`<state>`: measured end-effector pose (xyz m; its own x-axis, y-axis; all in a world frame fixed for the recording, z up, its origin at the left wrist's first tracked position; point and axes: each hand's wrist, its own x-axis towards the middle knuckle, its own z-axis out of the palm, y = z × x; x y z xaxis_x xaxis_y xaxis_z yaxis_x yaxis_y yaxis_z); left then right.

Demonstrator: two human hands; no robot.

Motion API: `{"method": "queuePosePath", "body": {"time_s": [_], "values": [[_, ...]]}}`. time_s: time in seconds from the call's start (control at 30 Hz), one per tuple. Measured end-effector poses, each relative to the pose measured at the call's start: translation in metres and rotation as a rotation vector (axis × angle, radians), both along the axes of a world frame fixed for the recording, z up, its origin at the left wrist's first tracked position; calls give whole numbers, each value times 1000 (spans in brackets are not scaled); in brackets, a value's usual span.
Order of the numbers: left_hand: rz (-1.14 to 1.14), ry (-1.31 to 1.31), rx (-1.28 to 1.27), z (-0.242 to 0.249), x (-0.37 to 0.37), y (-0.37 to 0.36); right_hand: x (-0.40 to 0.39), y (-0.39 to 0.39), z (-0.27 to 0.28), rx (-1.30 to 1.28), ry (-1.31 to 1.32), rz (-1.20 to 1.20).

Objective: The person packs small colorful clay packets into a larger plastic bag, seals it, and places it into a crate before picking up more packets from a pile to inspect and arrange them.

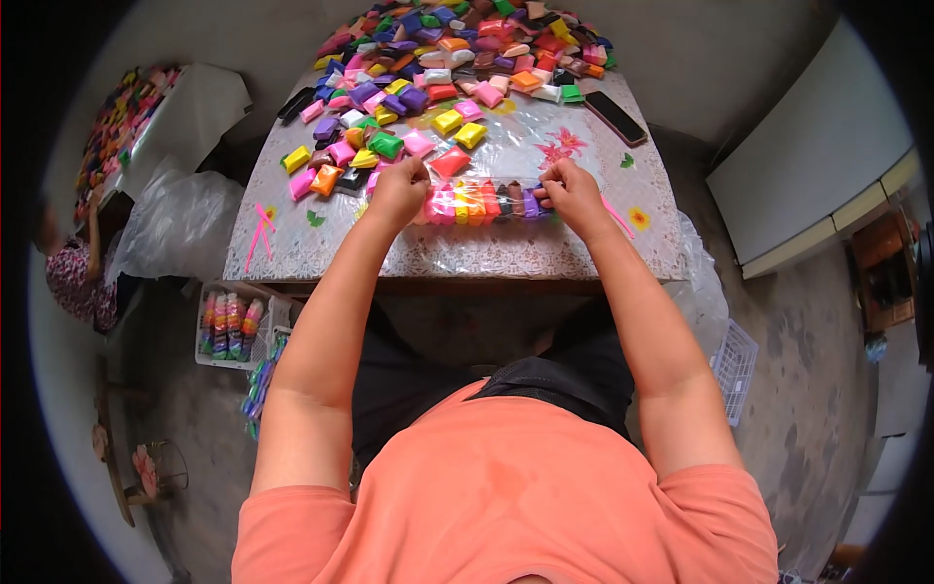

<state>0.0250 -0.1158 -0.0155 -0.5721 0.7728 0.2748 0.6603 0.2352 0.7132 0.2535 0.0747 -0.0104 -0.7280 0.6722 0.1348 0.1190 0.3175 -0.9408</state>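
Observation:
A long clear plastic bag (477,202) lies across the near part of the table, filled with a row of small coloured packets running from pink through yellow, orange and red to black and purple. My left hand (401,188) is closed at its left end, fingers pinched together. At the other end, my right hand (572,198) pinches the bag beside the purple packets. Just beyond it lie loose packets, among them a red packet (450,162), a pink packet (418,144) and a green packet (385,145).
A large heap of coloured packets (467,49) covers the table's far end. Phones lie at the right (615,119) and left (296,105). Pink strips (260,237) rest near the left edge. Filled bags stand in a white basket (229,362) below. Another person (83,263) sits at the left.

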Motion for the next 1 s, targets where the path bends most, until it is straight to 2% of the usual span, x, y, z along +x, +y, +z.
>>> {"method": "queuePosePath", "body": {"time_s": [0.2,0.3,0.4,0.6,0.63,0.73,0.77,0.87,1.0], "values": [[-87,-97,-11,-4,-3,-8,11,0,-3,125,1,48],[-176,-71,26,-4,-6,-11,16,4,-6,381,-57,68],[-197,39,-97,0,-10,-12,21,3,-2,553,-18,127],[-276,359,-150,10,-8,-17,23,-2,7,671,-100,206],[-251,334,-236,13,-5,-18,22,-2,8,676,-135,204],[-125,659,-421,26,18,-21,20,-5,8,682,-197,201],[-146,781,-499,32,26,-23,20,-3,5,681,-192,201],[-51,738,-462,24,39,-31,21,-4,4,692,-196,196],[70,598,-279,6,41,-47,34,4,-5,681,-161,165]]}}
